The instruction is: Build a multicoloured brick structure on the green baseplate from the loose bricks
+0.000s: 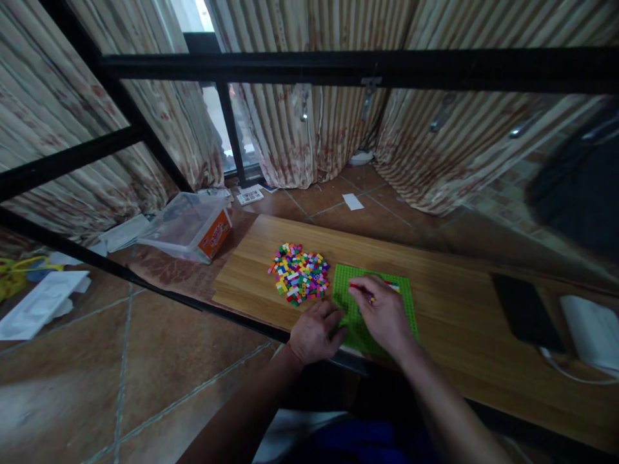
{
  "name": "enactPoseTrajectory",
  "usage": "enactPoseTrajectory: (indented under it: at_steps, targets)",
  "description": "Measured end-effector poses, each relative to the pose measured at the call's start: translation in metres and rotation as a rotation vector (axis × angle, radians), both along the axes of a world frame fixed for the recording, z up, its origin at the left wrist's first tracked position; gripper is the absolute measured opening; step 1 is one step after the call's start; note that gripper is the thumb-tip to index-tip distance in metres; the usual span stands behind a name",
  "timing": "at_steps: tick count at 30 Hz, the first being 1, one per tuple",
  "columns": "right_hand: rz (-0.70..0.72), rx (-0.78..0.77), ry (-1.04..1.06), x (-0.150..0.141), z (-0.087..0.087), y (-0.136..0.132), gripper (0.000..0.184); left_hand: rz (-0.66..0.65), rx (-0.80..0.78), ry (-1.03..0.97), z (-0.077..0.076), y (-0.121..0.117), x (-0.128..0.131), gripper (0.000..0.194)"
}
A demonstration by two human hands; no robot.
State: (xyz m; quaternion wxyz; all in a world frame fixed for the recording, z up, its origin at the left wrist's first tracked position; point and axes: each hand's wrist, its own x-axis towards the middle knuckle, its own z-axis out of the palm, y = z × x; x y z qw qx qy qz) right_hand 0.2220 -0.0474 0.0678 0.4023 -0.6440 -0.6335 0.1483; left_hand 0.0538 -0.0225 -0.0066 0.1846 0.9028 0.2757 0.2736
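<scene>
A green studded baseplate (pixel 341 277) lies on the wooden tabletop. Above it, my right hand (pixel 382 309) is closed in a pinch on a small red toy brick (pixel 354 285). Several coloured bricks on the plate peek out past that hand, which covers most of them. My left hand (pixel 316 332) rests at the plate's near left edge, its fingers loosely bent and the thumb apart from them; I see nothing held in it. Just beyond the left hand spreads a pile of mixed small toy bricks (pixel 300 274).
A clear plastic box (pixel 178 225) with an orange label stands past the table's (pixel 449 277) left end. At the right lie a black phone (pixel 525 312) with a cable and a white device (pixel 590 328). Black metal bars (pixel 338 67) cross in front of curtains (pixel 309 135).
</scene>
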Motion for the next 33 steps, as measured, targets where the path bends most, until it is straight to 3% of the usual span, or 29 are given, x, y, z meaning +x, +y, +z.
enactPoseTrajectory:
  at_steps: [6, 9, 21, 33]
  targets:
    - [-0.239, -0.033, 0.138, 0.055, -0.020, -0.016, 0.026, 0.010, -0.002, 0.001, 0.004, -0.001, -0.001, 0.024]
    - [-0.279, -0.038, 0.131, 0.073, -0.030, -0.013, 0.026, 0.005, -0.011, 0.000, 0.004, 0.000, -0.001, 0.023]
    - [-0.132, -0.087, -0.224, 0.081, -0.026, 0.014, 0.046, 0.005, -0.005, -0.005, 0.004, 0.002, -0.002, 0.024]
    - [-0.075, -0.133, 0.158, 0.089, -0.038, 0.021, 0.042, -0.003, -0.007, -0.004, 0.004, 0.002, -0.002, 0.024]
